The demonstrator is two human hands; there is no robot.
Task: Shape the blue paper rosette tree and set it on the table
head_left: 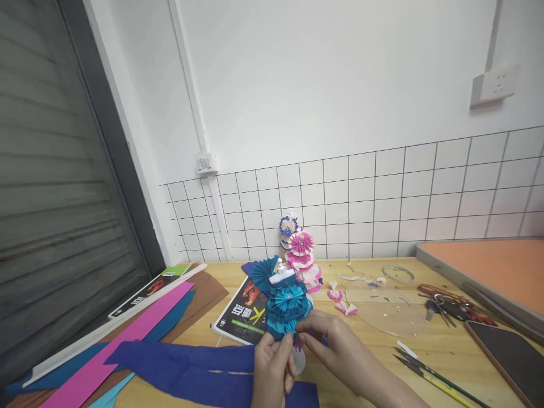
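A: Report the pose of the left hand.

B: The left hand rises from the bottom edge of the head view, back of the hand toward the camera, fingers curled upward. It is closed around the lower part of the blue paper-fan figure, gripping it at the base and holding it upright above the wooden table.

A: And the right hand?

B: The right forearm enters from the lower right and runs diagonally up to the left. The fingers are drawn together in a narrow pinch at the lower edge of the figure, just beside the left hand. What sits inside the pinch is too small to make out; a bit of blue and pink shows at the fingertips.

A: Location of the figure?

B: Centre of the view, near the table's front edge, over a black printed booklet. It consists of stacked pleated blue rosettes with a white cap at the top.

A: Adjacent items?

B: A pink and white paper-fan figure stands just behind it, near the tiled wall. Dark blue crepe paper lies in front of the hands, with a pink paper strip to the left. A clear plastic sheet and red-handled scissors lie to the right, well apart from the hands.
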